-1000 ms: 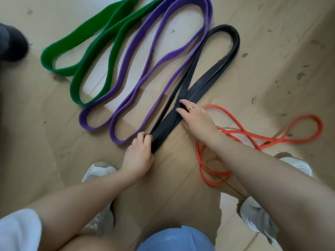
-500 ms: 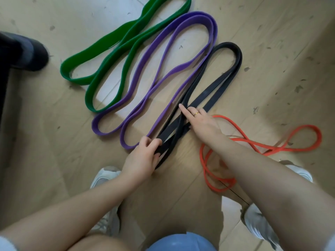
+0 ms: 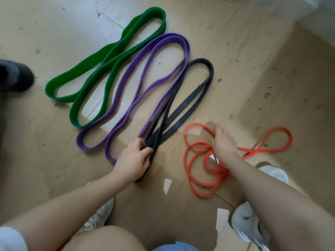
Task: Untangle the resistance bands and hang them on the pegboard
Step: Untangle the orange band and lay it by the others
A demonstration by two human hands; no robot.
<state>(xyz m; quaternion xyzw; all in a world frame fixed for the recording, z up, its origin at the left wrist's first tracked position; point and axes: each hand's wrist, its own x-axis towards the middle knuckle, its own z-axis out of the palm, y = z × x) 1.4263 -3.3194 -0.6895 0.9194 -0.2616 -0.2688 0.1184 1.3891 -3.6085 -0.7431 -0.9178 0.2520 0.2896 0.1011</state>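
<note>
**A:** What was on the floor (image 3: 253, 60), biggest first?

**B:** The green band (image 3: 101, 73) lay folded toward the far left of the floor, the purple band (image 3: 145, 91) beside it and touching it, then the black band (image 3: 192, 100) against the purple one. The thin orange band (image 3: 197, 153) sat apart at the near right, in a loose knot of loops. No pegboard was in view.

**A:** And what had changed?

**B:** The right hand (image 3: 223, 142) had left the black band, where it was half a second before, and moved over to the orange tangle. It rested on the crossing strands; its fingers looked bent over them, but I could not tell whether they gripped or only pressed.

**A:** The left?

**B:** The left hand (image 3: 134, 158) stayed at the near end of the black band, fingers and thumb curled round the gathered strands.

**A:** So what did that mean for the job?

**B:** I judged the three wide bands were laid out straight, the orange one was the last to untangle, and nothing was hung yet.
</note>
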